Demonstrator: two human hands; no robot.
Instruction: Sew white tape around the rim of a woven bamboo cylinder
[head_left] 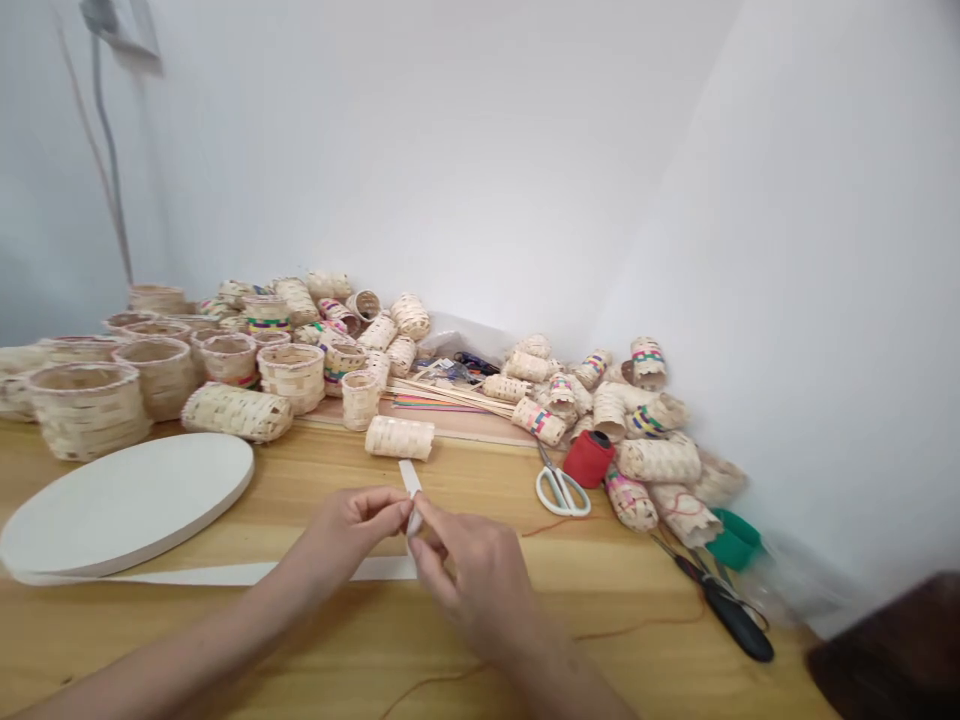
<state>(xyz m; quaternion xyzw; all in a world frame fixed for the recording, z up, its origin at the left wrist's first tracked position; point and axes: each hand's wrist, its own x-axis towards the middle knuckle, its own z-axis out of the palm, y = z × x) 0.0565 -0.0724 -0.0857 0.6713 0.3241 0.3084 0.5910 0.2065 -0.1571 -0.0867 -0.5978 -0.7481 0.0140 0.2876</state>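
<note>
Head camera view: a white strip (409, 476) is pinched in both grips above the wooden counter (637, 660), roughly midway between the left hand (360, 518) and the right hand (484, 565). Each grip is narrow – the left thumb and forefinger close on it from one side, while the right fingers hold it from the other. Its short free end sticks out past the fingertips, pointing away from the person, toward a small woven cylinder (400, 438) lying on its side just beyond. Below the fingertips the strip looks folded or bunched, though the fingers hide much of it. A long white band (202, 574) runs leftward from beside the right hand, under the left forearm, to the near edge of a flat white disc (131, 500); whether it joins the held piece is hidden. White-handled scissors (562, 492) lie to the right, beyond the right hand, with a red spool (589, 459) just beside them – woven baskets (90, 410) crowd the counter's far left.
</note>
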